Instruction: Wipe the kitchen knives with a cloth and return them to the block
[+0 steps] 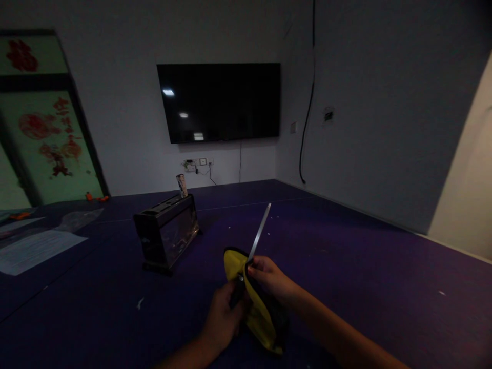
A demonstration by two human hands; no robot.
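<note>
Low in the middle of the view is a yellow and black fabric pouch (258, 315), its mouth spread apart. My right hand (271, 279) is closed in a pinch at the pouch's upper rim, on its right side. A slim silver metal rod (259, 233) sticks up and to the right from beside those fingertips; its lower end is hidden. On the near left side my left hand (225, 312) is closed around the pouch's opening, at a dark part I cannot make out. A small shiny bit shows between the hands.
A black box-shaped appliance (154, 238) stands ahead to the left, with a patterned cylinder (182, 185) on top. Paper sheets (38, 248) and clear plastic (80, 219) lie far left on the purple floor (326, 287). A television (223, 102) hangs on the wall, and a black cable (308, 113) dangles at its right.
</note>
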